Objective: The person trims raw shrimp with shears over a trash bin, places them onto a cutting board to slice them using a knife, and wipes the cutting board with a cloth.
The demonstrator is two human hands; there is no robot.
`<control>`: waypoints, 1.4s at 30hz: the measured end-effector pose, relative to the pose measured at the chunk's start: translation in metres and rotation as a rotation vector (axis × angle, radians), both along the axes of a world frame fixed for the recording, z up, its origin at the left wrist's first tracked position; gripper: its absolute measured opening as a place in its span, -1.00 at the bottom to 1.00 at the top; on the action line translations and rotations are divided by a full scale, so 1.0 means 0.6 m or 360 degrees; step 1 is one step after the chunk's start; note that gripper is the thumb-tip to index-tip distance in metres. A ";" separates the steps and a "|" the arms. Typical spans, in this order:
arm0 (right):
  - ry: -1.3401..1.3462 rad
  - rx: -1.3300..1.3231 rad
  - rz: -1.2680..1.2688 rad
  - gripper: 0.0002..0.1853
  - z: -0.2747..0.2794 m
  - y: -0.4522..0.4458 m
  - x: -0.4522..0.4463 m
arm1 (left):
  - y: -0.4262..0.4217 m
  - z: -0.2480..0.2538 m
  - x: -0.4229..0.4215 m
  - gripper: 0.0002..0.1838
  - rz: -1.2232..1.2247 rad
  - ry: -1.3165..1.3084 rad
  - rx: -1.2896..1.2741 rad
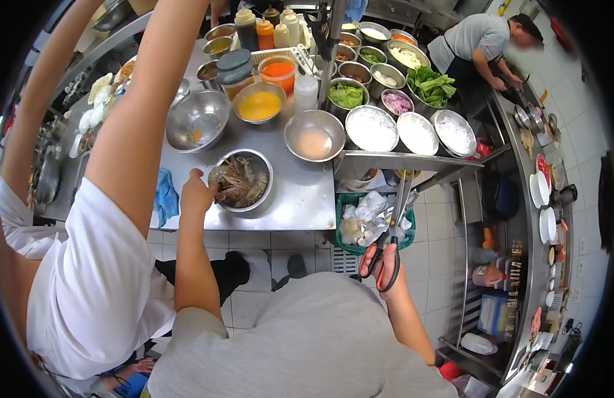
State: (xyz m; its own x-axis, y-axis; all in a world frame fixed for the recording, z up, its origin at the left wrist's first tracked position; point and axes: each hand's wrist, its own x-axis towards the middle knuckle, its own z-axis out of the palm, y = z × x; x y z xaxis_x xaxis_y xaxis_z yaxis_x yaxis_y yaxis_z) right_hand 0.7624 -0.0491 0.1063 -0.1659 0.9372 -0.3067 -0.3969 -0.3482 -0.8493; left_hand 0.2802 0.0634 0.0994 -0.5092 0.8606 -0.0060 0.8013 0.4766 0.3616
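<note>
My right hand (pixel 390 270) is closed around the handles of a pair of scissors (pixel 394 229) with black and orange grips. Their long metal blades point away from me, above a green basket. At the left side of a metal bowl (pixel 267 189), my left hand (pixel 197 192) has its fingers curled on a greyish-brown shrimp (pixel 219 178) that overlaps the rim. Its fingertips are partly hidden. Several more raw shrimp (pixel 244 179) lie inside this bowl, which stands near the front edge of the steel table (pixel 300 212).
A co-worker's arm (pixel 141 99) reaches across on my left. Behind the shrimp stand a used mixing bowl (pixel 197 119), a yellow-liquid bowl (pixel 259 106) and a cloudy-liquid bowl (pixel 313 136). A blue cloth (pixel 164 198) lies left. The green basket (pixel 347 247) holds plastic bags. Another person (pixel 479 46) works far right.
</note>
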 end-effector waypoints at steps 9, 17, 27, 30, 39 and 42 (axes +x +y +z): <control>-0.0085 0.0143 0.0116 -0.27 0.023 0.008 0.073 | 0.098 -0.022 0.008 -0.51 -0.0783 0.0493 -0.0423; -0.0191 0.0099 -0.0048 -0.29 0.032 -0.025 0.157 | 0.109 0.049 0.002 -0.46 -0.0787 0.0601 -0.0546; -0.0177 -0.0006 -0.0151 -0.39 -0.015 -0.050 0.261 | 0.077 0.148 0.178 -0.63 -0.0921 -0.0701 -0.0250; -0.0320 -0.0173 0.0059 -0.40 -0.006 -0.053 0.273 | 0.086 0.134 0.350 -0.75 -0.1043 -0.1031 -0.0268; -0.0354 -0.0156 0.0228 -0.35 0.061 -0.097 0.294 | 0.100 0.098 0.783 -0.66 -0.1524 -0.1283 0.0174; -0.0372 -0.0018 0.0075 -0.30 -0.012 -0.114 0.290 | 0.102 0.115 0.821 -0.73 -0.1219 -0.1858 0.0173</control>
State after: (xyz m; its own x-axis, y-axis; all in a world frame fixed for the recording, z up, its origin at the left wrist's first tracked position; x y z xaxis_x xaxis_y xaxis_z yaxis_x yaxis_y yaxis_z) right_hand 0.9365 -0.1172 0.0993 -0.1325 0.9265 -0.3523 -0.1733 -0.3716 -0.9121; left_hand 0.7730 0.1247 0.1683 0.3339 0.9425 -0.0109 0.0612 -0.0101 0.9981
